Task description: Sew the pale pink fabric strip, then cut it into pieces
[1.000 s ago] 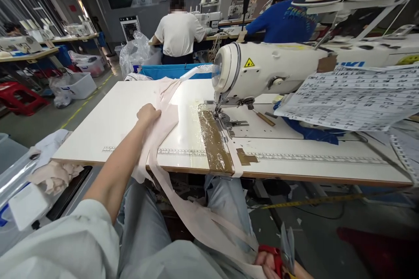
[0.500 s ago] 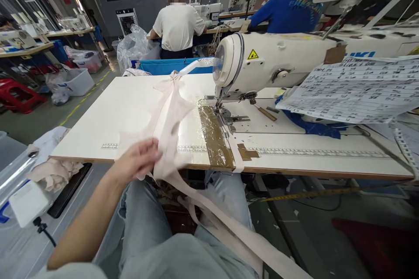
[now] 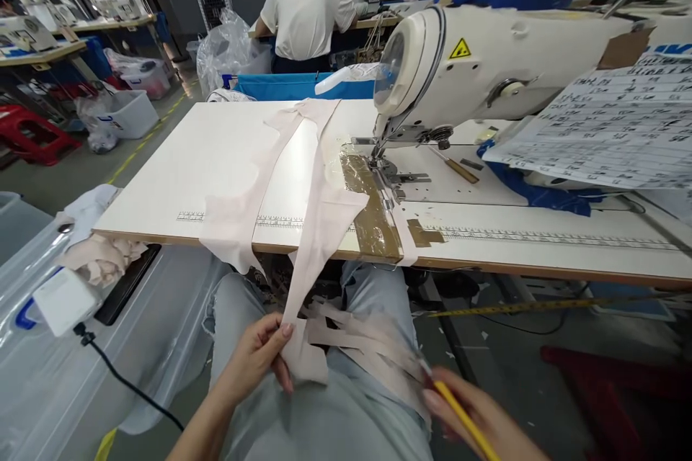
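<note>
My left hand (image 3: 258, 359) pinches the pale pink fabric strip (image 3: 322, 210) between thumb and fingertips, low over my jeans (image 3: 324, 432); the strip climbs over the edge of the white table (image 3: 216, 151) and lies just left of the sewing machine (image 3: 486, 65); my right hand (image 3: 486, 403) is curled around a thin yellow tool (image 3: 459, 414), touching the loose strip ends on my lap.

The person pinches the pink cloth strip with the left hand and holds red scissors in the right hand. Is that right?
Not quite. The left hand does pinch the pink cloth strip, but the right hand holds a thin yellow stick, like a pencil, not red scissors. The head view shows it.
</note>
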The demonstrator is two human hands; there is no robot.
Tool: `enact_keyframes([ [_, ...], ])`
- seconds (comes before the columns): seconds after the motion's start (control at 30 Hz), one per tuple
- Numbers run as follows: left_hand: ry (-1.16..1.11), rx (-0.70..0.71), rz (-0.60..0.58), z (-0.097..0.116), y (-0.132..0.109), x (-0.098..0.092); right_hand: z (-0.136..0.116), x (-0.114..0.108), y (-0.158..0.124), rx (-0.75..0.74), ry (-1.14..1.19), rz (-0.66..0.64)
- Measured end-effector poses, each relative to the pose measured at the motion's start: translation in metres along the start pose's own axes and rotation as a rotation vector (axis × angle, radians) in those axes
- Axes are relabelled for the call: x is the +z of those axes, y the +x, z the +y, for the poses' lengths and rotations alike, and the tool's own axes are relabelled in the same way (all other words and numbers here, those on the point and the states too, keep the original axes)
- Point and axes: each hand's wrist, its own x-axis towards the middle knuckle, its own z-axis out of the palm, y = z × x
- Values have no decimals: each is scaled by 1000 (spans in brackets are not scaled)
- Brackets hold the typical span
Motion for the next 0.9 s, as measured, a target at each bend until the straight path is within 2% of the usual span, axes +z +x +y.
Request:
enact_keyframes([
  [0.1, 3, -22, -5, -1, 2, -2, -40, 23, 29, -137, -15, -369],
  [0.13, -11, -40, -12, -1, 2, -3, -52, 28, 41, -178, -49, -426],
  [0.23, -84, -92, -9, 0, 2, -6, -76, 35, 71, -291, -127, -538],
  [0.37, -131, -110, 39, -1, 2, -5, -80, 38, 91, -316, -236, -621],
  [0.5, -138, -104, 42, -4, 4, -3, -83, 42, 91, -319, -327, -615],
  [0.77, -125, -94, 19, -3, 6, -1, -88, 49, 83, -368, -556, -397],
  [0.9, -139, -92, 32, -3, 5, -1, -86, 51, 83, -370, -595, -368],
])
